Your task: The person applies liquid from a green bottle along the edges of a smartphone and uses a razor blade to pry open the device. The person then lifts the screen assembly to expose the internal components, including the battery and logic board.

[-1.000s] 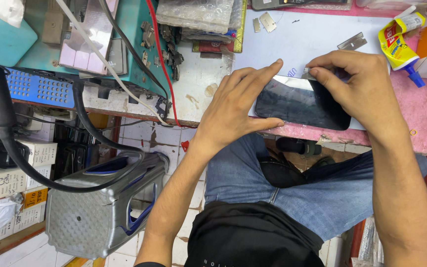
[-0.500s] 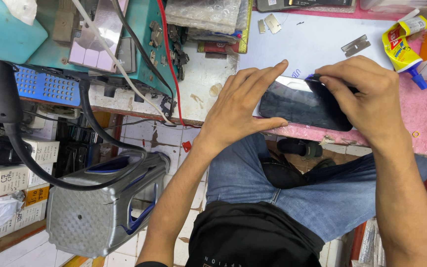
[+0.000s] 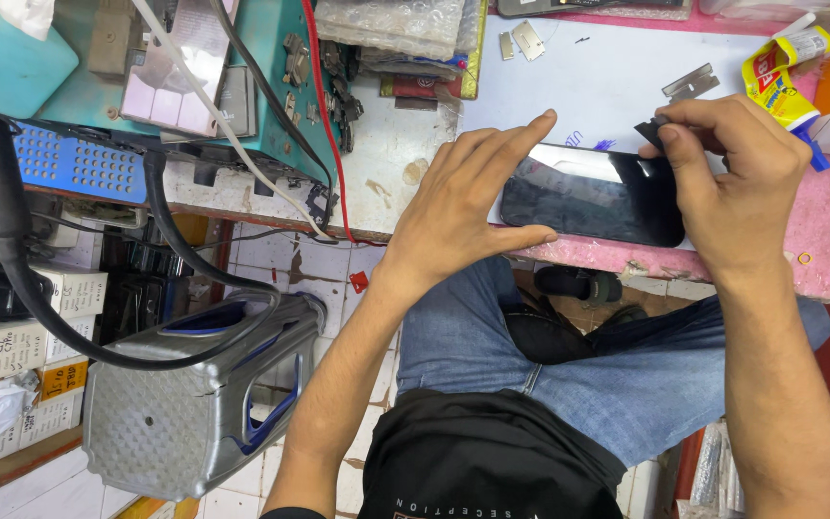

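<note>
On the cluttered pink bench (image 3: 818, 274), the black phone (image 3: 588, 197) lay long axis left-to-right between the hands, left hand (image 3: 463, 207) bracing its left end with fingers spread, right hand (image 3: 732, 178) pinching a small dark tab (image 3: 652, 131) at its right corner.

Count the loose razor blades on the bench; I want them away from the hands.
3. One blade lies on the white sheet above the right hand. Two more sit near the sheet's top-left corner. Others may hide under clutter.
</note>
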